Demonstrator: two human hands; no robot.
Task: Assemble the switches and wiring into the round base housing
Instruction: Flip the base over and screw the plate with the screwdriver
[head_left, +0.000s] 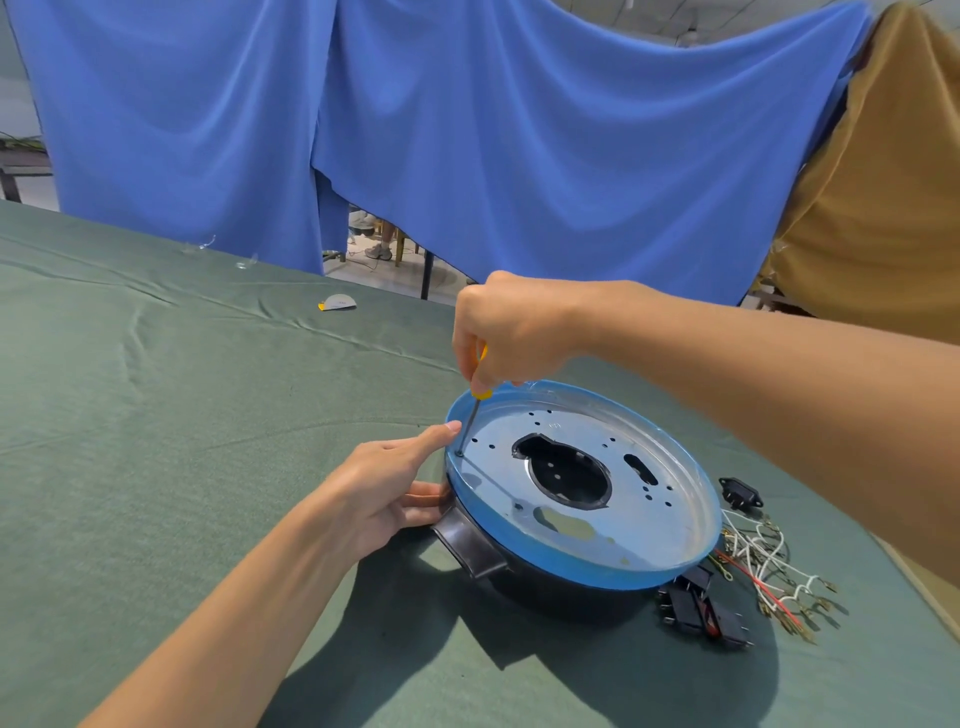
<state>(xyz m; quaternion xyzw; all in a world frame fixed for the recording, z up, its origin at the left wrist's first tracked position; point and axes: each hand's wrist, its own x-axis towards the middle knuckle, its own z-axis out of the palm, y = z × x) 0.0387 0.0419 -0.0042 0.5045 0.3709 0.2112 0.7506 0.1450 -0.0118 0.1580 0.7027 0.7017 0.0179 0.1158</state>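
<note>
The left hand (395, 488) is laid against the side of the round base housing (571, 574) on the green cloth (156, 415), fingers nearly straight. A yellow-handled screwdriver (480, 387) is gripped by the right hand (514, 332), tip set at the metal plate's (654, 519) left edge. Switches (696, 608) and wiring (763, 561) are heaped just right of the housing.

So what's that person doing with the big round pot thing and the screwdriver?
A person is working on the round base housing. The right hand grips a yellow-handled screwdriver, its tip down at a hole near the left edge of the silver plate inside. The left hand rests against the housing's side, probably to steady it, beside the black handle. The wires and black switches lie on the green cloth to the right, not yet fitted.
</note>
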